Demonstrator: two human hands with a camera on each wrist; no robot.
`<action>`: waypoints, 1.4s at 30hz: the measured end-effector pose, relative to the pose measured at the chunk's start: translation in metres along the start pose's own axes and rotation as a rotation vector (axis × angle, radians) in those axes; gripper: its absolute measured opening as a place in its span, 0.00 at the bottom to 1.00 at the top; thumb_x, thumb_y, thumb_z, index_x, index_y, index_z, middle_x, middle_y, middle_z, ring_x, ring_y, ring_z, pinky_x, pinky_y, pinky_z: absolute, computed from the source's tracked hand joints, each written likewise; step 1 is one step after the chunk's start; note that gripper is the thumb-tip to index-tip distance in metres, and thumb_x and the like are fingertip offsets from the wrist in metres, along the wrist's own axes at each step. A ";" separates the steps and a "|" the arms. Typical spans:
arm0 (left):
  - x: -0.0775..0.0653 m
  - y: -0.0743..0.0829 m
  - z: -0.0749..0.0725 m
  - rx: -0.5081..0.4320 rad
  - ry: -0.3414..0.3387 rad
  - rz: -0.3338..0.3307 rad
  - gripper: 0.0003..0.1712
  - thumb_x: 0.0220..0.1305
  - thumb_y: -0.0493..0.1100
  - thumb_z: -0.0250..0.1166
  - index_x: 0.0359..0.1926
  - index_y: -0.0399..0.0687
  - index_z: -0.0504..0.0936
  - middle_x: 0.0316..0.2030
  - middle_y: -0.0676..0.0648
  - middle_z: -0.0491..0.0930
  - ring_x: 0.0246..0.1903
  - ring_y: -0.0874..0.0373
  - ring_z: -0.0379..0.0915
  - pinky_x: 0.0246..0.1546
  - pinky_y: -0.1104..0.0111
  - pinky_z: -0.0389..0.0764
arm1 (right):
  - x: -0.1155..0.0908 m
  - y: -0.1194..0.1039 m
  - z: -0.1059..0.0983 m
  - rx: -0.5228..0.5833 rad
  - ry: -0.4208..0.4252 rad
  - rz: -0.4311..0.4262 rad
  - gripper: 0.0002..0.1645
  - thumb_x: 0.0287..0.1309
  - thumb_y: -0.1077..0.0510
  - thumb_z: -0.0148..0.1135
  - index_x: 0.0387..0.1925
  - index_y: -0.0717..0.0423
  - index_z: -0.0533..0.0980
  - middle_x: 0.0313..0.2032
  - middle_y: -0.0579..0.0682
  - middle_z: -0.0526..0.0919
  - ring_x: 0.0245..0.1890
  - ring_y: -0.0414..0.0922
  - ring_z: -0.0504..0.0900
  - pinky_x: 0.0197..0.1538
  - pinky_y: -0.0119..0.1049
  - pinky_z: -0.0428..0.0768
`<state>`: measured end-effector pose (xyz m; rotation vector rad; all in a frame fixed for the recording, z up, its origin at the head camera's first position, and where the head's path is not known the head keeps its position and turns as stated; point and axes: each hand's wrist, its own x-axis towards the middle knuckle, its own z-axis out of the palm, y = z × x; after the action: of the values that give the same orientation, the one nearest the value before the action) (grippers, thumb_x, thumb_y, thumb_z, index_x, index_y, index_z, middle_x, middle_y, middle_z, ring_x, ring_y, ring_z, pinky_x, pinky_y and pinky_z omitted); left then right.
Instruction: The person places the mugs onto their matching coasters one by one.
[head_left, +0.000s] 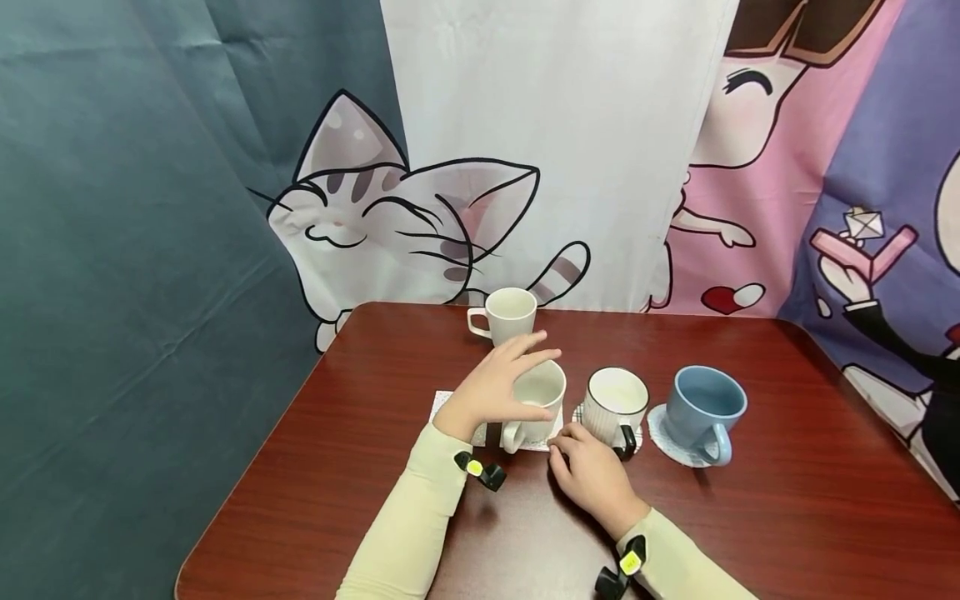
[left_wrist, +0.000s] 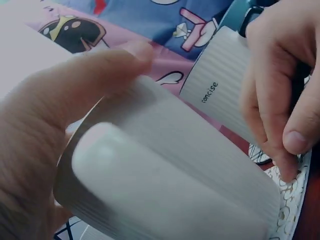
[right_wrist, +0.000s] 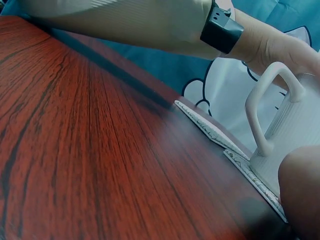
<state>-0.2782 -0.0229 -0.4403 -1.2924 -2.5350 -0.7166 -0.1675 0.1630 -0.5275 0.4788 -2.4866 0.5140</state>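
Note:
My left hand reaches around the upper part of a ribbed white mug, thumb on the near side and fingers spread beyond the rim. In the left wrist view, the mug's thick handle faces the camera. Under the mug lies a white patterned square coaster. My right hand is bent down beside it, a fingertip at the coaster's edge in the left wrist view. Just beyond that hand stands a ribbed white mug with black rim and handle, marked "concise", on its own coaster.
A second pale square coaster lies left of the first. At the back stands a plain white mug. A blue mug on a round light coaster stands to the right. Printed curtains hang behind the reddish-brown table.

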 end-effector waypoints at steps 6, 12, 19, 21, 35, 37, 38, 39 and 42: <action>0.001 0.002 0.006 -0.016 -0.022 -0.018 0.40 0.50 0.63 0.77 0.65 0.65 0.79 0.67 0.56 0.72 0.67 0.60 0.63 0.65 0.65 0.68 | 0.000 -0.002 -0.002 -0.012 0.012 -0.010 0.04 0.56 0.60 0.66 0.32 0.53 0.86 0.35 0.45 0.81 0.32 0.43 0.83 0.34 0.42 0.82; 0.001 0.012 0.007 0.065 0.005 -0.087 0.39 0.50 0.66 0.74 0.65 0.70 0.78 0.66 0.57 0.72 0.65 0.60 0.66 0.61 0.63 0.72 | 0.001 -0.001 -0.002 -0.014 0.016 -0.018 0.05 0.56 0.60 0.66 0.32 0.54 0.86 0.35 0.45 0.81 0.33 0.43 0.83 0.34 0.41 0.82; 0.000 0.021 0.008 0.140 0.019 -0.147 0.40 0.49 0.69 0.73 0.65 0.72 0.78 0.65 0.55 0.72 0.61 0.58 0.70 0.57 0.60 0.75 | 0.000 -0.001 -0.001 -0.010 0.009 -0.014 0.05 0.56 0.61 0.65 0.33 0.53 0.86 0.36 0.45 0.81 0.33 0.42 0.83 0.36 0.42 0.82; 0.000 0.023 0.008 0.156 0.029 -0.161 0.40 0.49 0.69 0.73 0.65 0.72 0.78 0.64 0.56 0.73 0.61 0.58 0.70 0.57 0.59 0.75 | 0.000 0.000 -0.001 -0.012 0.012 -0.018 0.05 0.56 0.61 0.65 0.33 0.53 0.86 0.36 0.45 0.81 0.33 0.42 0.83 0.36 0.42 0.82; -0.003 0.030 0.013 0.197 0.060 -0.232 0.42 0.47 0.71 0.73 0.65 0.70 0.77 0.59 0.55 0.74 0.55 0.54 0.72 0.47 0.59 0.79 | -0.001 0.001 0.002 -0.023 0.001 -0.031 0.05 0.55 0.60 0.66 0.33 0.53 0.86 0.37 0.45 0.81 0.35 0.43 0.83 0.37 0.42 0.82; -0.003 0.030 0.013 0.201 0.060 -0.230 0.42 0.47 0.71 0.72 0.65 0.70 0.77 0.59 0.54 0.73 0.56 0.54 0.72 0.48 0.58 0.79 | -0.001 0.002 0.001 -0.026 0.003 -0.051 0.05 0.55 0.61 0.67 0.33 0.53 0.86 0.37 0.45 0.81 0.34 0.43 0.83 0.37 0.41 0.82; -0.003 0.030 0.013 0.201 0.060 -0.228 0.42 0.47 0.71 0.72 0.65 0.70 0.77 0.59 0.54 0.73 0.56 0.54 0.72 0.48 0.58 0.78 | -0.001 0.002 0.001 -0.026 0.005 -0.068 0.05 0.54 0.61 0.68 0.34 0.54 0.86 0.36 0.45 0.81 0.34 0.42 0.83 0.37 0.41 0.82; -0.003 0.030 0.013 0.200 0.061 -0.226 0.42 0.48 0.71 0.72 0.65 0.70 0.77 0.59 0.54 0.73 0.56 0.54 0.72 0.48 0.58 0.78 | -0.001 0.003 0.001 -0.029 0.005 -0.089 0.05 0.54 0.61 0.68 0.34 0.54 0.86 0.36 0.45 0.81 0.34 0.42 0.83 0.37 0.41 0.82; -0.003 0.031 0.013 0.199 0.062 -0.218 0.41 0.48 0.71 0.72 0.65 0.70 0.77 0.59 0.54 0.73 0.55 0.54 0.72 0.48 0.57 0.78 | -0.001 0.006 -0.001 -0.045 0.003 -0.167 0.07 0.53 0.61 0.69 0.36 0.55 0.86 0.36 0.46 0.81 0.33 0.43 0.82 0.37 0.42 0.82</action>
<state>-0.2510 -0.0035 -0.4424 -0.9267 -2.6433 -0.5181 -0.1691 0.1683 -0.5286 0.6606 -2.4224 0.3915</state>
